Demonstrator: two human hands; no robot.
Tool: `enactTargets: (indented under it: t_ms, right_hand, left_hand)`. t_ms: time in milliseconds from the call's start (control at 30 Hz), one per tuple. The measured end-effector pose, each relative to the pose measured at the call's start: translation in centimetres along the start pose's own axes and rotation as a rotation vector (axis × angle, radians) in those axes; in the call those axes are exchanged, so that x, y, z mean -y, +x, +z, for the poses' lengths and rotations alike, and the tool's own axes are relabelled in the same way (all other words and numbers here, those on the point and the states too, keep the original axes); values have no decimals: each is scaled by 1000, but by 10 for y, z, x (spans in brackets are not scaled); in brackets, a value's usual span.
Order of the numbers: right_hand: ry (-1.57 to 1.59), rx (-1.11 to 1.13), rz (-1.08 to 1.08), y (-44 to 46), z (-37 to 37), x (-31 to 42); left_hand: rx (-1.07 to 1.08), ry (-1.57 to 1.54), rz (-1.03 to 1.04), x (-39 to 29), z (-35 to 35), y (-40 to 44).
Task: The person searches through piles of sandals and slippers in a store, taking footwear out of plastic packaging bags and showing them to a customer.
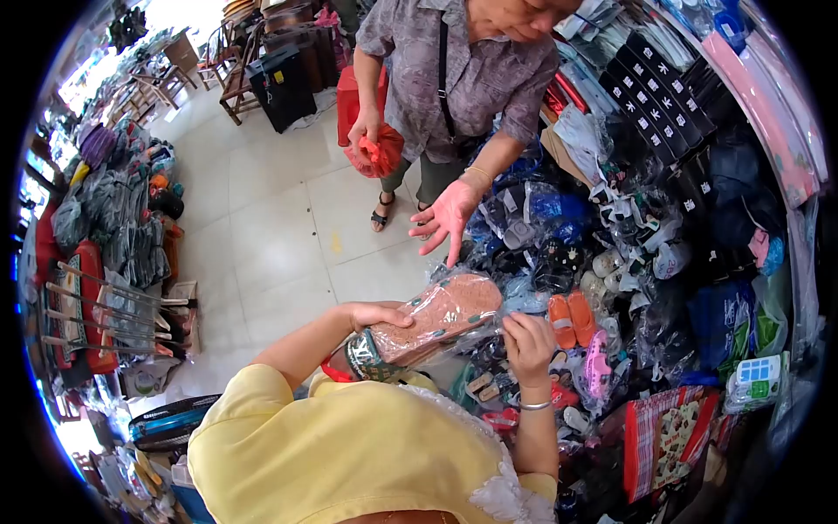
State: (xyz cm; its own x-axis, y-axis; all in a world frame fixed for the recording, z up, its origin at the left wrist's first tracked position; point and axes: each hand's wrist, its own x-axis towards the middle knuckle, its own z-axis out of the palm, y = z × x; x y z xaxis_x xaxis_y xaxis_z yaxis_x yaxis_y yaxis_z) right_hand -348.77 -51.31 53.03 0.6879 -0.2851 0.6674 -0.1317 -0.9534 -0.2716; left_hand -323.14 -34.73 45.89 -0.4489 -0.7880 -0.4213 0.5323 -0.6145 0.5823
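Note:
My left hand [377,315] grips the heel end of a pair of brown-soled slippers [445,316] wrapped in clear plastic, held in front of my chest. At the other end of the package, my right hand [527,342] pinches the edge of the plastic wrap, its fingers curled. A green patterned band shows under the soles near my left hand. Across from me stands a person [454,87] in a grey patterned shirt, one open palm stretched toward the slippers and a red bag [375,153] in the other hand.
Orange slippers [572,320] and a pink shoe [598,367] lie in the pile of bagged footwear at the right. A red plaid bag [668,441] is at the lower right. Bagged goods [131,210] line the left side; a black box [281,87] and chairs stand at the back.

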Motion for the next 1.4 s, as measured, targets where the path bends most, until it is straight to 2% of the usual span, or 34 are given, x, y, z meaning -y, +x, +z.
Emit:
enactTargets:
  t_ms: [100, 233, 300, 433, 500, 600, 667, 700, 733, 767, 800, 833, 867, 900, 967, 1000, 1033, 1067, 1100, 1167, 1233, 1300, 1367, 1400]
  right_hand:
    - [39, 16, 43, 7, -10, 0]
    - [321, -47, 293, 3, -13, 3]
    - [447, -63, 376, -1, -13, 4]
    - [660, -85, 524, -16, -7, 3]
    - [925, -91, 720, -22, -5, 3]
    - [1051, -25, 778, -39, 2, -7]
    - [965, -40, 819, -27, 1, 2]
    - [872, -67, 862, -20, -1, 5]
    - [684, 9, 699, -13, 0, 4]
    - [688, 18, 698, 2, -2, 9]
    - [520, 92, 573, 21, -4, 20]
    - [355, 161, 442, 34, -1, 26]
    - [367, 194, 427, 39, 6, 26]
    - [379, 229, 410, 42, 14, 25]
    - [443, 300, 370, 38, 27, 16]
    - [534, 370, 435, 37, 31, 15]
    - [623, 442, 502, 35, 36, 14]
    - [671, 379, 477, 31, 44, 12]
    - [679, 391, 468, 30, 46, 14]
    - [649, 332, 625, 34, 47, 21]
    - [590, 405, 581, 35, 49, 25]
    - [570, 552, 602, 34, 52, 30]
    - [555, 491, 531, 25, 63, 35]
    - [664, 405, 640, 22, 67, 38]
  left_hand:
    - [-42, 31, -14, -7, 7, 2]
    - [-65, 120, -64, -16, 13, 4]
    - [21, 253, 74, -23, 14, 4]
    - [66, 374, 80, -40, 25, -1]
    - [38, 398, 118, -34, 20, -1]
    - [-41, 559, 179, -26, 18, -2]
    - [-179, 783, 263, -25, 30, -9]
    - [-186, 774, 265, -24, 35, -13]
    - [-270, 870, 272, -23, 40, -17]
    - [-355, 966, 277, -23, 46, -21]
    - [-362, 959, 279, -24, 54, -26]
    - [-478, 1124, 294, -24, 64, -31]
    - [-596, 1288, 305, -24, 71, -35]
    - [-609, 1282, 306, -22, 75, -37]
    - [-778, 1462, 339, -19, 80, -41]
    - [-841, 1521, 423, -13, 73, -42]
    - [-857, 1512, 421, -10, 70, -44]
    - [-891, 1571, 475, -7, 68, -47]
    - [-925, 1631, 528, -5, 65, -51]
    - [-978, 1674, 581, 0, 60, -56]
    - [-1025, 1724, 632, 4, 56, -59]
    - [-1100, 1862, 803, 5, 51, -59]
    - [-1105, 1878, 815, 8, 44, -63]
    - [-1122, 1888, 799, 8, 41, -66]
